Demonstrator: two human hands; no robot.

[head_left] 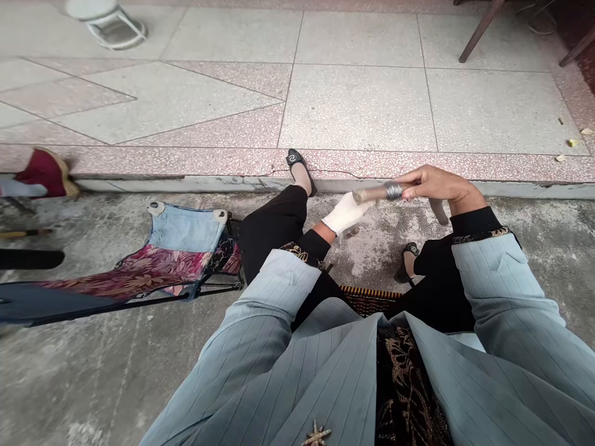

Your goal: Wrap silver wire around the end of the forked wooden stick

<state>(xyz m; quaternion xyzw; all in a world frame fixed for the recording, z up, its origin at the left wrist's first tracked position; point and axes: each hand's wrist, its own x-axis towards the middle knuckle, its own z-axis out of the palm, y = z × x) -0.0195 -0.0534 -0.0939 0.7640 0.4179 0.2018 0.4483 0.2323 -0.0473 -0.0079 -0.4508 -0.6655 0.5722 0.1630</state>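
Observation:
My right hand (434, 184), bare, grips a brownish rod-like handle (369, 194) between thumb and fingers. Silver wire (394, 191) is wound round the handle close to my fingertips. Below the palm a pale, blurred piece (438, 212) sticks out; whether it belongs to the same tool I cannot tell. My left hand (348, 214) wears a white knit glove and is at the handle's far end, which overlaps it. The left fingers are smeared and partly hidden, so their grip is unclear. Both hands are above the concrete between my knees.
I sit on a woven seat (372, 300). Left of me stands a folding chair (171, 260) with denim and floral fabric. Ahead runs a raised tiled step (353, 111) with a white stool (114, 28) on it. A person's red shoe (46, 173) is at far left.

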